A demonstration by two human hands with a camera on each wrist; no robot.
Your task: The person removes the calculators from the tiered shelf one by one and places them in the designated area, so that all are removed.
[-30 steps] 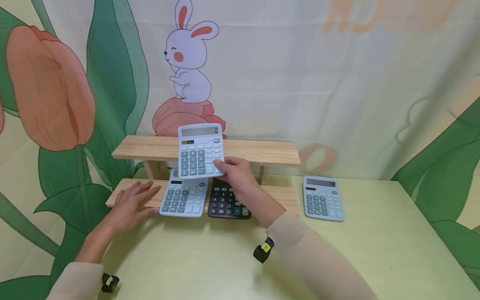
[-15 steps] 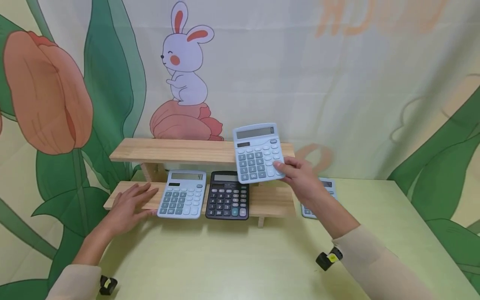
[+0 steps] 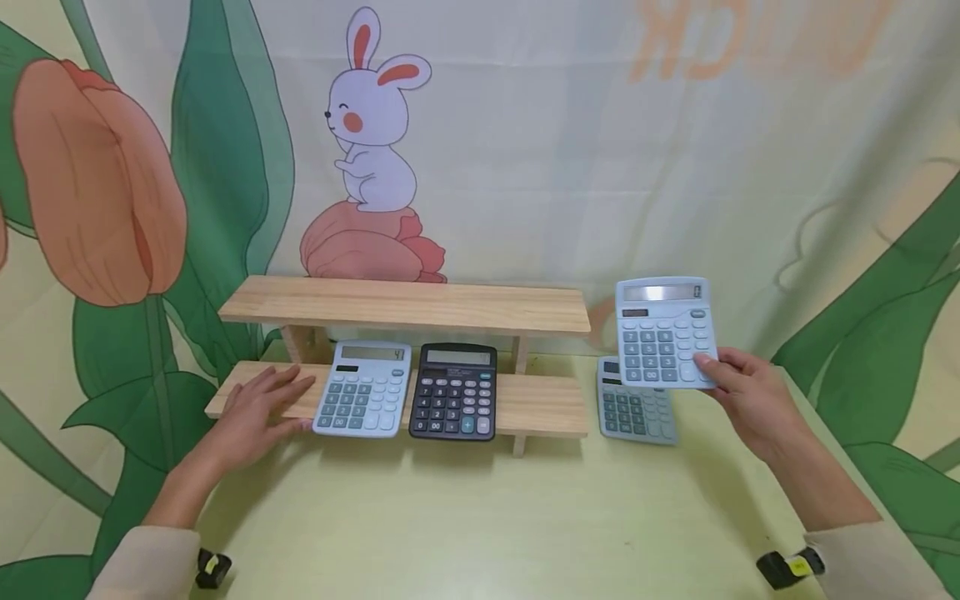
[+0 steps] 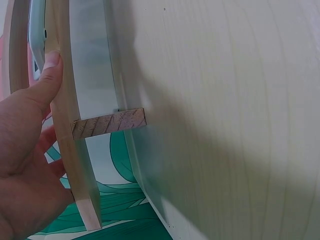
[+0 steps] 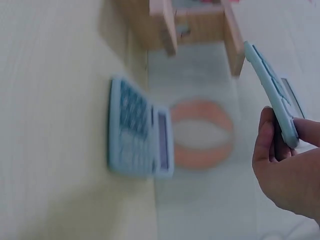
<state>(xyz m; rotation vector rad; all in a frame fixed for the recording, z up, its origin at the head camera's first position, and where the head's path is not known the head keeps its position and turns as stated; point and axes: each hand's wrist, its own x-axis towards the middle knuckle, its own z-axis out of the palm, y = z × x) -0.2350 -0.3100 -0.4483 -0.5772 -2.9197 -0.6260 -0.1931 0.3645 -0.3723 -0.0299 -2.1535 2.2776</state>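
In the head view, my right hand [image 3: 757, 404] pinches a light blue calculator [image 3: 667, 350] by its lower right corner, thumb on the keys. It is held up with its face toward me, partly covering a second light blue calculator [image 3: 636, 417] on the table. The right wrist view shows the held calculator [image 5: 275, 92] edge-on, fingers behind it. My left hand [image 3: 258, 417] rests on the left end of the lower wooden shelf [image 3: 543, 404], fingers spread, thumb at the front edge beside a light blue calculator [image 3: 363, 392]. A black calculator [image 3: 453, 396] lies right of that one.
An upper wooden shelf board [image 3: 405, 302] runs behind and above the lower one. The pale table [image 3: 450, 517] spreads in front and to the right. A printed curtain [image 3: 525, 167] with a rabbit and tulips hangs behind.
My right hand has carried the light blue calculator rightward, from in front of the shelves to over the calculator on the table. The black calculator is uncovered. My left hand has stayed put.
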